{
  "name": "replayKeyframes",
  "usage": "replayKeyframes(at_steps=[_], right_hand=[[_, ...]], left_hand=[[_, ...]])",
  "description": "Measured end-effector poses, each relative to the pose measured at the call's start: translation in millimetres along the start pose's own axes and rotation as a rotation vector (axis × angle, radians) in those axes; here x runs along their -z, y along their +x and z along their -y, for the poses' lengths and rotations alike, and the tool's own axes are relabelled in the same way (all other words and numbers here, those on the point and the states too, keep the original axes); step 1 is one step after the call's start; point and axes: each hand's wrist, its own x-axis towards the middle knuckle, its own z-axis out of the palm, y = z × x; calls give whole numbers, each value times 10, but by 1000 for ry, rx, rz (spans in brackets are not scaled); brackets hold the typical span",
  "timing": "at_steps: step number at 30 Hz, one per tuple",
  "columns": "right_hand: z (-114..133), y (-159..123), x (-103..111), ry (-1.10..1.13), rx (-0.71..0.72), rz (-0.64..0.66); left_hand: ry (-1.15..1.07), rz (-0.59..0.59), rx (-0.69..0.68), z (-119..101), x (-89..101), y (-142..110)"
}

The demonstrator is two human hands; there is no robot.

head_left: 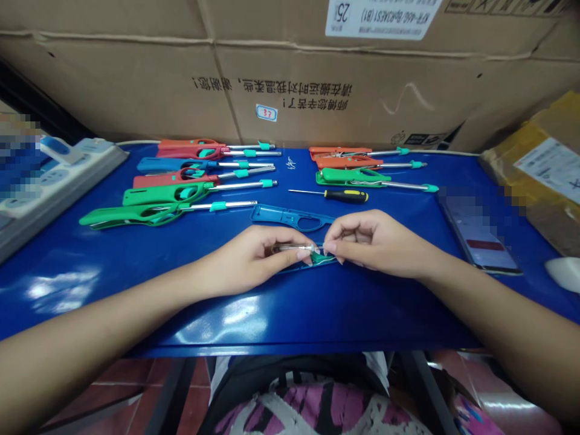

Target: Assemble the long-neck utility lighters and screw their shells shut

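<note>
Sticker (266, 113) "33", inverted Chinese print (299, 87); left hand (242, 260) holding tube (292, 247)

On table (344, 320): five gas lighters (156, 194) rear left, three lighters (348, 162) rear right, screwdriver (347, 196) before those three; casing half (284, 215) just beyond hands (247, 258); phone (487, 235) right. Power strip (58, 181) far left. Carton (158, 90) behind.

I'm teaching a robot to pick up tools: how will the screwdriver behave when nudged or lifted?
The screwdriver is probably stiff, given its straight shaft. It likely balances toward the much thicker handle, and might slide on the glossy tabletop.
</note>
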Motion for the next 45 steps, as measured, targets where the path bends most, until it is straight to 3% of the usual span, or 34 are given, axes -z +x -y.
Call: replayKeyframes(at_steps=[45], right_hand=[[-91, -3, -1, -80, 83, 54]], left_hand=[[74, -18, -64, 46, -17, -25]])
